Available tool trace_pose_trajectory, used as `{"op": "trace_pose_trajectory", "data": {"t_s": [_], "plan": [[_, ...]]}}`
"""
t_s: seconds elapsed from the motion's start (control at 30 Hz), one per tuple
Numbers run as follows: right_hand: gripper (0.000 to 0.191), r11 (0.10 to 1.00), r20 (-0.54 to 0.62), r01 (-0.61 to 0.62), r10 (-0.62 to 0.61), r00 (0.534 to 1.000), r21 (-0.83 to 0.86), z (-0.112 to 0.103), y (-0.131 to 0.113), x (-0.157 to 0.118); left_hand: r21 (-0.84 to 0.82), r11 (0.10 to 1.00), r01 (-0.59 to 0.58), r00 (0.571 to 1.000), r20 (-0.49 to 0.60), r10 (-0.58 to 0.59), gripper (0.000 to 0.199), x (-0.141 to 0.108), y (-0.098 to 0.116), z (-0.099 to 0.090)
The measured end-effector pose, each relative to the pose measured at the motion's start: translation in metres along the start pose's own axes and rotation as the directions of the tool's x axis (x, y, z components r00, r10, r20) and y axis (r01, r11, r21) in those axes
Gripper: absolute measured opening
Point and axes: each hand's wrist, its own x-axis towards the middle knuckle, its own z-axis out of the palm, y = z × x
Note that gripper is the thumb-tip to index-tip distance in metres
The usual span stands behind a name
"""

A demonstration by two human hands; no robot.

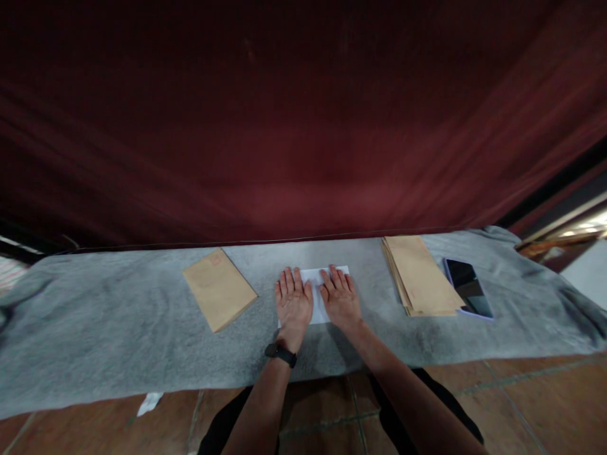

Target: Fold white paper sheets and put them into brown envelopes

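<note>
A white sheet of paper (317, 297) lies on the grey cloth in front of me, partly covered by both hands. My left hand (293, 302) rests flat on its left part, fingers stretched forward, with a black band on the wrist. On the right part lies my right hand (340, 298), palm down with fingers a little spread. Left of my hands is a brown envelope (220, 289) with a faint red mark near its top corner. A stack of brown envelopes (422, 278) sits to the right, edges uneven.
A phone (469, 287) in a purple case lies beside the right-hand stack. The grey cloth (118, 316) covers a long, narrow surface, backed by a dark red curtain (303, 139). On the tiled floor (327, 404) lies a white scrap (150, 403).
</note>
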Motion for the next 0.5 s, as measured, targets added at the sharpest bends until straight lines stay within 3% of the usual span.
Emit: {"op": "trace_pose_trajectory", "data": {"t_s": [0.13,0.33,0.5], "plan": [[0.052,0.999,-0.016,-0.039,0.039,0.999,-0.024,0.000,0.016,0.001,0.003,1.000,0.015,0.998,-0.053,-0.015,0.060,-0.001,-0.011,0.002],[0.053,0.997,-0.047,-0.063,0.061,0.997,-0.049,-0.004,0.039,-0.003,0.013,1.000,0.007,0.999,-0.037,-0.007,0.073,-0.002,-0.011,-0.001],[0.052,0.993,-0.052,-0.120,0.119,0.991,-0.002,-0.016,0.035,-0.001,0.044,0.999,0.013,1.000,-0.006,-0.013,0.078,-0.003,-0.008,-0.006]]}}
